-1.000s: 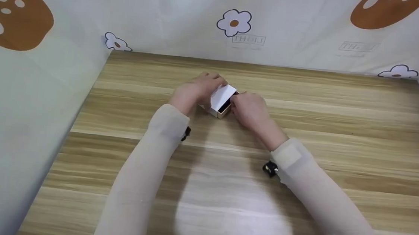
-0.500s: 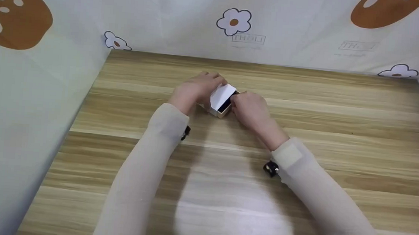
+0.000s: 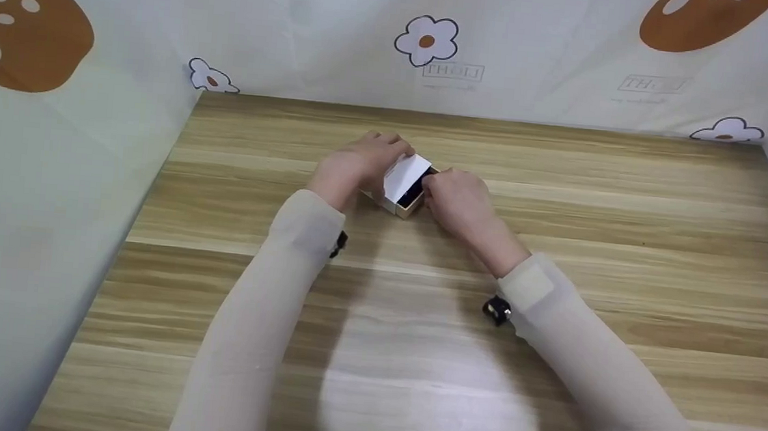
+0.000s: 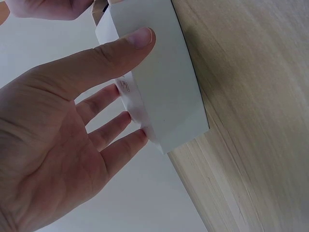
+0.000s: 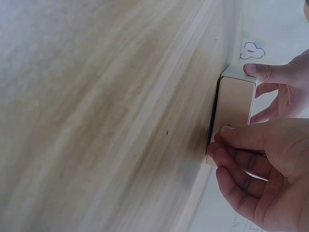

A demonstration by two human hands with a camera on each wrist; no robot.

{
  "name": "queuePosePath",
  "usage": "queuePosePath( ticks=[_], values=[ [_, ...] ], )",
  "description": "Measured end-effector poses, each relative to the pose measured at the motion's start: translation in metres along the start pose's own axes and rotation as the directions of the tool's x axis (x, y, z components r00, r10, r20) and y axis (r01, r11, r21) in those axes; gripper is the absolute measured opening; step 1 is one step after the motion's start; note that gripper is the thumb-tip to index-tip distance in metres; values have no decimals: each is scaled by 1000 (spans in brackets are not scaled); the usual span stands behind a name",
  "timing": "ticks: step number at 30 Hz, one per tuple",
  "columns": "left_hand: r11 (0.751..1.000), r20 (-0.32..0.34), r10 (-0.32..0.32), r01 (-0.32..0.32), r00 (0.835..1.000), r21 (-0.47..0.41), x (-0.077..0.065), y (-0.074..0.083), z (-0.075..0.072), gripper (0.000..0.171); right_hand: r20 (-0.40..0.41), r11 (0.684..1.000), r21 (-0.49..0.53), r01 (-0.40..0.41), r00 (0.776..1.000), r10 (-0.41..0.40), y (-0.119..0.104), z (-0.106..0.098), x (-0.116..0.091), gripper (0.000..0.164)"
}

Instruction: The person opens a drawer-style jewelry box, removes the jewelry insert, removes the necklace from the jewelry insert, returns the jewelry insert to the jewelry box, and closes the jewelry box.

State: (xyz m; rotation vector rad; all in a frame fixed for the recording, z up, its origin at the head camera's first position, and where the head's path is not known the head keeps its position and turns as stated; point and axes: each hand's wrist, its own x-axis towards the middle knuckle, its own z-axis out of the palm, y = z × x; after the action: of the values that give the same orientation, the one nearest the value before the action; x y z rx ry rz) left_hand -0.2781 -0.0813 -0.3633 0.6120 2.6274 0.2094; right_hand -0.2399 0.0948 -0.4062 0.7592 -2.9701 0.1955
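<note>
A small white cardboard box [image 3: 406, 178] sits on the table with its brown inner drawer [image 5: 235, 102] partly out of the white sleeve [image 4: 166, 82]. My left hand [image 3: 362, 162] grips the sleeve, the thumb on one side and the fingertips on another, as the left wrist view shows. At the opposite end, my right hand [image 5: 268, 166] has its fingers curled and pinches the drawer's end with thumb and fingertips. A dark interior shows in the gap between sleeve and drawer in the head view; what lies inside cannot be told.
The box rests on a wood-grain table [image 3: 596, 225], toward its far side. Behind it hangs a pale backdrop [image 3: 329, 40] with flower prints, which continues along the left. A small black device [image 3: 497, 311] is strapped at the right wrist.
Both hands and the box keep nearly the same places. The dark gap at the drawer looks very slightly wider than a second ago.
</note>
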Motion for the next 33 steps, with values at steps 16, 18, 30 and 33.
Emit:
queuePosePath(
  ticks=[16,18,30,33],
  values=[
    [1000,1,15,-15,1000,14,-3,1,-2,84,22,1000,-17,-19,1000,20,0,-2,-2,14],
    [1000,3,11,-11,1000,9,-3,1,-2,85,25,1000,-19,-23,999,23,0,-1,-2,14],
    [1000,10,7,-7,1000,-3,-2,1,-1,87,51,999,-8,-35,998,35,2,-2,-4,14],
    [1000,11,6,-6,1000,-1,-2,1,-1,86,48,999,-4,-37,998,37,2,-2,-5,14]
  ],
)
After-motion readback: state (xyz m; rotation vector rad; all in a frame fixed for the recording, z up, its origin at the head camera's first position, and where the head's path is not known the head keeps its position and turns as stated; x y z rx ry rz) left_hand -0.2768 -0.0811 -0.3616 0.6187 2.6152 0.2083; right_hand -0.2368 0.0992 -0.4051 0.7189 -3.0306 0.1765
